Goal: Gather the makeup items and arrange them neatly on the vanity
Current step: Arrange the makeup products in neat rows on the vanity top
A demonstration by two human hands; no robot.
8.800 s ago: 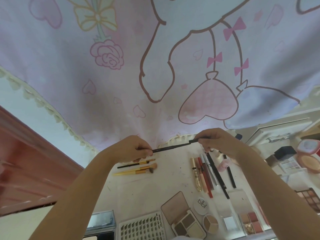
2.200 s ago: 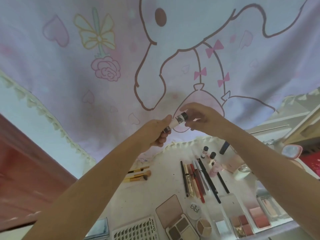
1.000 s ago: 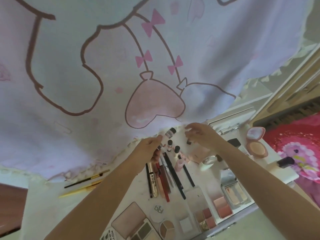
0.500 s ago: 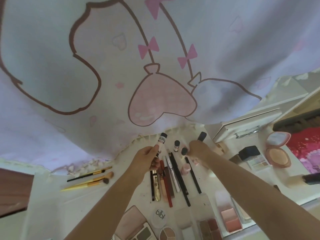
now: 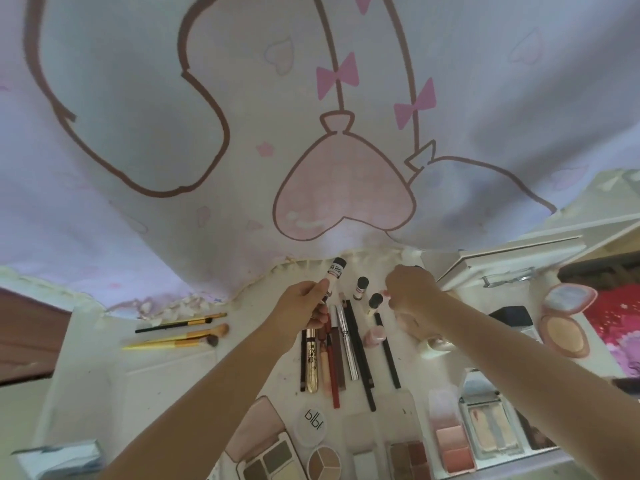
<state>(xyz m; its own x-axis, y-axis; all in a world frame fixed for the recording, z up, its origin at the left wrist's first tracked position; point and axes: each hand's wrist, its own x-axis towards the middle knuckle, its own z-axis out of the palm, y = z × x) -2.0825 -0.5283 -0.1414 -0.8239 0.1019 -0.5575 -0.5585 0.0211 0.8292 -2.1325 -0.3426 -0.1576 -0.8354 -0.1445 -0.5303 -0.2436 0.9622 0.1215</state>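
over the white desk (image 5: pixel 166 372) we hold both arms out toward its far edge, where a pale curtain (image 5: pixel 242 140) printed with a cartoon outline, pink bows and a pink heart hangs down. our left hand (image 5: pixel 304 306) is curled round a small white tube (image 5: pixel 333 277) with a black cap, lifted off the desk with the cap tilted up and away toward the curtain hem. our right hand (image 5: pixel 410 294) reaches past it with the back turned to us; the fingers bend down toward the desk, and we cannot tell whether they hold anything.

below the hands lies a row of pencils and wands (image 5: pixel 337 355) side by side, lengthwise toward us, among them a gold mascara tube (image 5: pixel 311 363) and a long black pencil (image 5: pixel 360 355). two little bottles with black caps (image 5: pixel 367 294) stand just beyond that row, between our hands. a separate black pencil (image 5: pixel 388 351) lies to the right, near a small pink pot (image 5: pixel 375 336).

to the left, well apart, three makeup brushes (image 5: pixel 180 334) with yellow handles lie roughly parallel. along the near edge sit an open eyeshadow palette (image 5: pixel 270 462), a round clear lid (image 5: pixel 311 427), a round three-shade compact (image 5: pixel 323 462) and blush palettes (image 5: pixel 450 445). at far right an open round pink compact (image 5: pixel 564 323) rests on the desk.
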